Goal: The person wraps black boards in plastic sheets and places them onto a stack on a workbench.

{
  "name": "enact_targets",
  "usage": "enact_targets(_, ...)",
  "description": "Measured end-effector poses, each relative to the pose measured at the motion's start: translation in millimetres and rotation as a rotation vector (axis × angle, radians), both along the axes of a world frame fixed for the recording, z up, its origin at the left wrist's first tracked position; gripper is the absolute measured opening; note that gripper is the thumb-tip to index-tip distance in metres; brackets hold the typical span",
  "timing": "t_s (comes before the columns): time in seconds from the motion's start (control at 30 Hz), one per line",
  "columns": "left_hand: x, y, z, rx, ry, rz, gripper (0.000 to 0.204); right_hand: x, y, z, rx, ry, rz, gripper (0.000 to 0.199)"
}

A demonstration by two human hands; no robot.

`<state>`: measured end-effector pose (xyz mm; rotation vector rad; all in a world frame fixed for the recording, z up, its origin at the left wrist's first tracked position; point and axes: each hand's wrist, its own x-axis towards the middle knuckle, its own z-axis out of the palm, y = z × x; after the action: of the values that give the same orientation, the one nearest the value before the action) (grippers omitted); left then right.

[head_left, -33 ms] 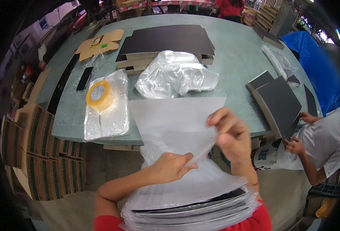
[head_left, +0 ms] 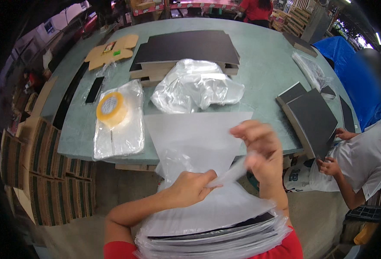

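Observation:
My left hand (head_left: 191,186) is closed, pinching a folded edge of a clear plastic bag (head_left: 177,160) between thumb and fingers. From that pinch a narrow fold of the plastic slants up to the thumb of my right hand (head_left: 261,144). That hand is slightly blurred, its fingers curled loosely and apart from the thumb. A pale translucent sheet (head_left: 195,125) reaches onto the table's near edge. Against my body lies a stack of plastic-sleeved flat pieces (head_left: 225,239), with dark edges showing inside.
On the green table (head_left: 264,56) are black boards (head_left: 186,45), crumpled clear plastic (head_left: 195,86) and a tape roll (head_left: 111,108) on flat bags (head_left: 121,142). Flattened cardboard (head_left: 112,49) lies far left; cartons (head_left: 52,185) stand left. At right, a person (head_left: 350,159) handles dark-topped boards (head_left: 313,121).
The plastic edge by my right hand has folded into a narrow strip running from my left fingers to the right thumb. My left hand has barely moved.

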<state>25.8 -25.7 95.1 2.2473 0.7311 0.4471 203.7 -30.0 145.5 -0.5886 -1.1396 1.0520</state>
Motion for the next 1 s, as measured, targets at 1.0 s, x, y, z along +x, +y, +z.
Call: enact_targets(1.0,-70.2,37.8,-15.9,0.542,1.006,-0.089,0.029,15.6,-26.2,-24.2,0.648,-1.878,0.397,0.019)
